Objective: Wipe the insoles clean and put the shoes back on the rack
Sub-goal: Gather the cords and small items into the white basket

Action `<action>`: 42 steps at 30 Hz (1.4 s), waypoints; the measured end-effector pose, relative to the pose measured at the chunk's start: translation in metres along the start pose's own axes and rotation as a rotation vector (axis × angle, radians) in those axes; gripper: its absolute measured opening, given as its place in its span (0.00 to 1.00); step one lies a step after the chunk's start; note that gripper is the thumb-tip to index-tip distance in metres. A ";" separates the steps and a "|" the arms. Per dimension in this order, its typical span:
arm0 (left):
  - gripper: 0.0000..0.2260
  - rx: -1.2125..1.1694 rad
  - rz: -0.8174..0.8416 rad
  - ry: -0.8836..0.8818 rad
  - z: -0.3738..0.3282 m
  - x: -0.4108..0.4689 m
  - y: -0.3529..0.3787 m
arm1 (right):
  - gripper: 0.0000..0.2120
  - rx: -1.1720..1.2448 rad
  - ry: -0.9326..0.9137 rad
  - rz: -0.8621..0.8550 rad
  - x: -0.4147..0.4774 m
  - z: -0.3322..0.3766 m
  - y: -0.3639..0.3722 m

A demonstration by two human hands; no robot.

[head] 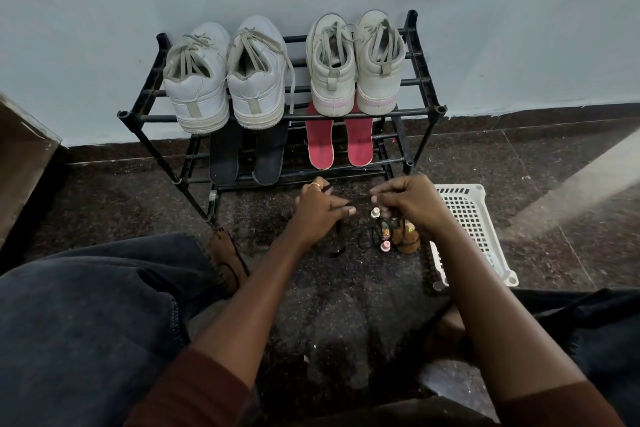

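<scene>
My left hand [320, 210] and right hand [410, 203] each pinch an end of a thin black cord [358, 199] over small bottles [381, 229] on the floor, with a basket [464, 215] to the right. Beyond, black insoles [225, 156] and pink insoles [320, 146] lie on the rack's [420, 55] lower shelf, out of the shoes [256, 80] above. The shoes look racked to me. Whether the insoles are wiped, I cannot tell.

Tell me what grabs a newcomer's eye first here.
White sneakers and cream sneakers sit heels-out on the top shelf of the black rack, with dark insoles below the first pair and pink insoles below the second. Nearer the camera, the left hand and right hand pinch a thin black strap between them. A white basket lies on the floor to their right.
</scene>
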State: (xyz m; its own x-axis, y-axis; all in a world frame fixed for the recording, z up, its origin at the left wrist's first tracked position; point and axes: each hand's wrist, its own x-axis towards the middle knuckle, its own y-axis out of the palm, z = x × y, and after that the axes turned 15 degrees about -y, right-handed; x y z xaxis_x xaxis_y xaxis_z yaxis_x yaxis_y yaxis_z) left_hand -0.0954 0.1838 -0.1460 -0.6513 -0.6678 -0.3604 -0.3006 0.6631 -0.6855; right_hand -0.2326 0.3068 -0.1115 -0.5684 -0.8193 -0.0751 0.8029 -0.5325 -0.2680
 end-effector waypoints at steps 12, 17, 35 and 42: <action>0.33 -0.507 0.144 -0.080 -0.011 -0.005 -0.001 | 0.05 -0.330 -0.095 0.054 0.004 0.011 0.003; 0.11 -0.680 0.034 -0.067 -0.012 -0.001 0.005 | 0.06 -0.382 -0.162 0.080 0.002 0.023 0.012; 0.10 -1.084 0.165 -0.047 -0.031 -0.010 0.017 | 0.08 -0.428 -0.397 -0.160 0.001 0.031 0.031; 0.12 -1.078 0.262 -0.043 -0.032 -0.013 0.016 | 0.08 -0.318 -0.358 -0.305 0.000 0.029 0.032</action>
State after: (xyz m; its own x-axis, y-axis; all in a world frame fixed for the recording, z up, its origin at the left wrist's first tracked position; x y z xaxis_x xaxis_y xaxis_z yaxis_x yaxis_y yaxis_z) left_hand -0.1138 0.2138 -0.1324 -0.7648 -0.4612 -0.4500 -0.6195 0.7184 0.3166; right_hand -0.2020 0.2833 -0.0921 -0.6249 -0.6892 0.3666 0.4870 -0.7112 -0.5070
